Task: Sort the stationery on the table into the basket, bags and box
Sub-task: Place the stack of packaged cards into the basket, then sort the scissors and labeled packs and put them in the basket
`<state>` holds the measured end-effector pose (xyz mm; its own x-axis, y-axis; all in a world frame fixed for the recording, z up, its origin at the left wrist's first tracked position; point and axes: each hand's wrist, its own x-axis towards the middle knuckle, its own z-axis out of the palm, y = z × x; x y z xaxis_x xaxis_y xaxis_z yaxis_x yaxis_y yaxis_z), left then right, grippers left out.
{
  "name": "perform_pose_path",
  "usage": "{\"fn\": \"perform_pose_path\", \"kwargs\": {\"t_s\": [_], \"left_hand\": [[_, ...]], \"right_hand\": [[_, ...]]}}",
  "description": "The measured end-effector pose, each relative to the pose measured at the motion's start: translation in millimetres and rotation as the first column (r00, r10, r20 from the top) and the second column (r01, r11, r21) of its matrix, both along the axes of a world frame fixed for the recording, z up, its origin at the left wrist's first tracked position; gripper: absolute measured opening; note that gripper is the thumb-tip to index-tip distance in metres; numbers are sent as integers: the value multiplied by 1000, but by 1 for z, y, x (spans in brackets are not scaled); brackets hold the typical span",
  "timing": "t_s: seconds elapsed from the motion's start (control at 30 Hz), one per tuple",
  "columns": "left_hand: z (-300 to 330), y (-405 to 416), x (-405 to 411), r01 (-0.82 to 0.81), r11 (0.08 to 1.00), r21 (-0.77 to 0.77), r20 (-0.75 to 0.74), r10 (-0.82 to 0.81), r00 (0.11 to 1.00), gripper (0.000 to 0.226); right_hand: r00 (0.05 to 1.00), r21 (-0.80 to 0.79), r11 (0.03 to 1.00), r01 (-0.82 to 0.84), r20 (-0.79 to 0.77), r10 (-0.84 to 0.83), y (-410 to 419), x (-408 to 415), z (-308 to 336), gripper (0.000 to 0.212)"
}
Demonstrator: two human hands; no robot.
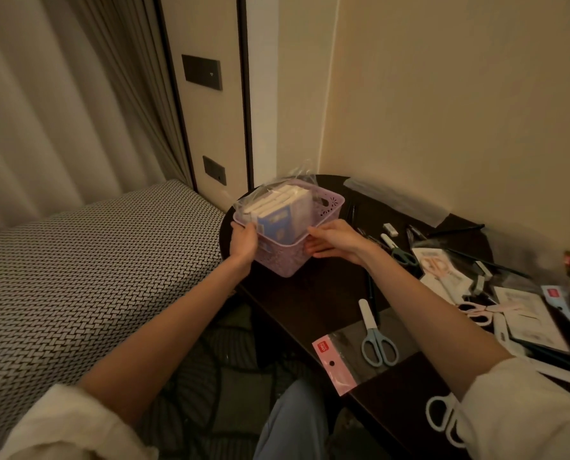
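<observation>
The basket (296,250), a lilac plastic one with perforated walls, sits near the far left edge of the dark round table (313,303), and from my head camera I see both my hands on it. My left hand (243,242) grips its left corner, fingers curled over the rim. My right hand (335,240) holds the near right wall, thumb up at the rim and fingers wrapped against the side. Inside the basket stands a clear plastic bag (277,200) packed with white and blue boxes, its loose top sticking up above the rim.

To the right on the table lie the other stationery pieces. Blue-handled scissors (376,340) with a white blade cover rest partly on an empty clear bag with a pink header (340,363), close to the near edge. White-handled scissors (442,416) lie at the near edge, just beside my right sleeve. Pink-handled scissors (476,312) sit farther right among flat white packets (525,313). A white eraser (390,229) lies beyond my right wrist. I cannot make out the dark, thin items around it.

Left of the table is a seat with woven black-and-white fabric (77,260), with curtains (61,94) behind it.
</observation>
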<state>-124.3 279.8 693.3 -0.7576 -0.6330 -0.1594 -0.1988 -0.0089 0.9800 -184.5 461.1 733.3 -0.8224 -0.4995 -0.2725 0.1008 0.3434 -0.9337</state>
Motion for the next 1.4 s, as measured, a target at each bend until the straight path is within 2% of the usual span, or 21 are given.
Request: {"fn": "perform_pose_path", "kwargs": {"t_s": [0.1,0.17,0.2,0.27,0.33,0.4,0.47,0.53,0.6,0.77,0.9,1.0,1.13,1.17,1.23,1.3,1.4], "left_hand": [[-4,5,4,-21,998,-58,-15,20,1000,53],[-6,21,12,-163,974,-155,4,165,986,55],[-6,31,19,-246,944,-219,-4,251,968,54],[-5,50,33,-370,846,-383,-138,344,929,46],[-7,66,44,-403,772,-492,-334,260,906,36],[-9,79,49,-333,789,-517,-446,83,891,28],[-9,91,51,-195,829,-524,-465,-86,881,21],[-10,102,50,-72,833,-549,-427,-206,880,19],[-11,111,48,31,834,-551,-372,-279,885,19],[-18,122,43,293,795,-532,-105,-405,908,16],[-27,129,45,355,769,-532,-23,-432,901,20],[-31,131,48,378,761,-526,15,-437,899,19],[-33,135,52,457,691,-560,134,-469,873,25],[-32,136,52,478,665,-574,167,-476,863,27],[-32,136,53,500,630,-594,208,-480,852,29],[-30,136,54,508,616,-602,230,-476,849,29],[-30,135,55,531,595,-603,271,-473,838,27]], "right_hand": [[996,65,998,2,-90,4,7,6,-5,26],[984,100,994,47,-174,-29,16,10,-11,24],[975,110,991,75,-216,-50,23,12,-13,22],[954,123,983,137,-282,-98,38,16,-17,16],[933,148,967,205,-327,-148,56,20,-19,13],[914,182,947,264,-362,-185,77,25,-21,12],[896,218,924,313,-391,-211,99,34,-23,11],[881,280,900,335,-432,-193,119,44,-26,12],[881,395,864,312,-460,-108,134,57,-27,11],[918,596,779,194,-391,70,144,89,-29,20],[943,693,712,115,-301,141,139,104,-38,33],[934,753,646,126,-310,179,133,116,-40,43],[951,715,681,155,-295,93,130,119,-42,53],[957,700,696,161,-284,63,130,120,-41,52],[953,684,702,197,-301,26,131,119,-42,29],[949,656,715,242,-315,-32,135,120,-40,35],[941,593,753,285,-322,-103,146,117,-39,26]]}}
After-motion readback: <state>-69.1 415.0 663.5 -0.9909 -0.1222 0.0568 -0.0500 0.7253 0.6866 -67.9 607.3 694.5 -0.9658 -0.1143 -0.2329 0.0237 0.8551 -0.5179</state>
